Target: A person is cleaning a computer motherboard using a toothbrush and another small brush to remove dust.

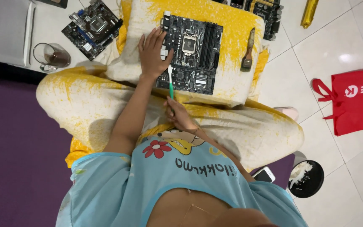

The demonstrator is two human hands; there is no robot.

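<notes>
Motherboard: I am keeping this black board flat on the yellow-splashed pillow across my lap; it is the landmark for every place below.
Left hand: I am pressing it palm-down on the board's left edge, fingers spread and open, closed on nothing.
Toothbrush: I am pointing its white head at the board's lower left part; its green handle is running back off the board's near edge.
Right hand: I am pinching the handle's end in closed fingers, just short of the board's near edge.
Progress: I am judging the brushing to be under way; the head is sitting at the lower left only, and the pictures are not showing which areas are already cleaned.
Paintbrush: it is lying idle on the pillow, just right of the board.
Edges: the pillow is showing a bare margin around the board, widest on the right.
Second board: it is lying on the floor tiles, up and left of the board.
Glass mug: it is standing well to the board's left.
Red bag: it is lying well to the board's right.
Phone and black dish: both are resting far below the board, beside my right knee.
</notes>
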